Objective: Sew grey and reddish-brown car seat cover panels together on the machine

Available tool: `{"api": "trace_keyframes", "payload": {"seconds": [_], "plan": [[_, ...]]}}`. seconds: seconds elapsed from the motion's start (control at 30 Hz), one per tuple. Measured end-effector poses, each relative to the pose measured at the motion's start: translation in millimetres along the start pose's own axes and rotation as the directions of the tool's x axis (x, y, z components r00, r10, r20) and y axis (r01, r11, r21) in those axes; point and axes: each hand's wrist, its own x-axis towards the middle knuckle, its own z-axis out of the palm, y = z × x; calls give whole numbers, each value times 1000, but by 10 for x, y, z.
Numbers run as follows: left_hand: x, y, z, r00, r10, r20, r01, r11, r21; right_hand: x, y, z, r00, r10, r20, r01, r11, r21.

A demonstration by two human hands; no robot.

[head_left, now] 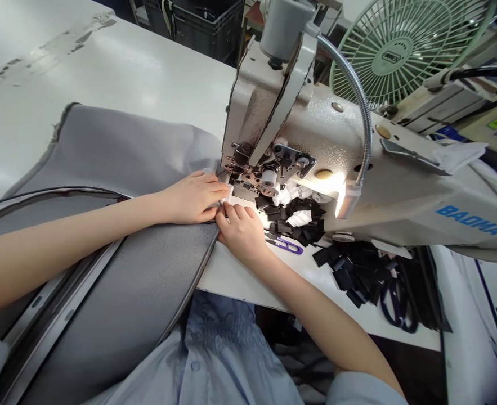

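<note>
A large grey fabric piece (117, 163) with a dark piped edge lies across the white table (104, 62) and runs under the needle area of an off-white sewing machine (341, 146). My left hand (191, 198) rests on the fabric just left of the presser foot, fingers curled, pinching a small white label (228, 194) against the fabric edge. My right hand (242, 230) sits right beside it, fingers bent, pressing the same edge at the label.
A pile of small black and white labels (296, 216) lies under the machine arm, with purple thread snips (288, 244) beside it. More black pieces and dark scissors (394, 304) lie at the right. A green fan (400, 50) stands behind; a gooseneck lamp (347, 199) shines down.
</note>
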Motion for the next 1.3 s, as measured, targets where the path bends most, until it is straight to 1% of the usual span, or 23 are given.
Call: {"api": "trace_keyframes", "payload": {"seconds": [0.17, 0.3, 0.37, 0.47, 0.53, 0.63, 0.73, 0.83, 0.97, 1.13, 1.2, 1.3], "plan": [[105, -104, 21, 999, 16, -41, -17, 999, -31, 64, 114, 4, 1000, 18, -13, -18, 999, -38], [187, -213, 53, 998, 47, -53, -48, 999, -17, 122, 190, 12, 999, 51, -18, -52, 998, -21], [236, -271, 43, 997, 52, -53, -53, 998, -18, 152, 223, 26, 997, 68, -24, -68, 998, -11], [290, -315, -22, 997, 80, -20, -81, 997, -21, 170, 250, 48, 996, 81, -32, -82, 996, -19], [286, -282, -77, 995, 100, -9, -100, 995, 15, 148, 241, 58, 995, 89, -46, -91, 995, -29], [198, -136, -113, 995, 91, -29, -88, 991, 96, 74, 195, 62, 992, 87, -87, -88, 996, -6], [69, 29, -71, 997, 37, -61, -31, 994, 102, 16, 155, 53, 991, 44, -123, -41, 999, 28], [-14, 99, -4, 997, 1, -75, 7, 995, 104, 22, 158, 40, 993, 5, -120, -2, 1000, 29], [0, 39, 35, 997, -15, -70, 22, 995, 102, 84, 203, 47, 995, 9, -97, -9, 1000, 4], [75, -61, 38, 997, -26, -68, 31, 997, 74, 134, 239, 94, 993, 42, -108, -41, 999, 8], [80, -79, 45, 996, -18, -85, 22, 998, 51, 134, 230, 108, 992, 53, -111, -52, 999, 13], [59, -104, 57, 994, 26, -103, -21, 999, 45, 120, 198, 114, 990, 79, -115, -79, 997, 9]]}}
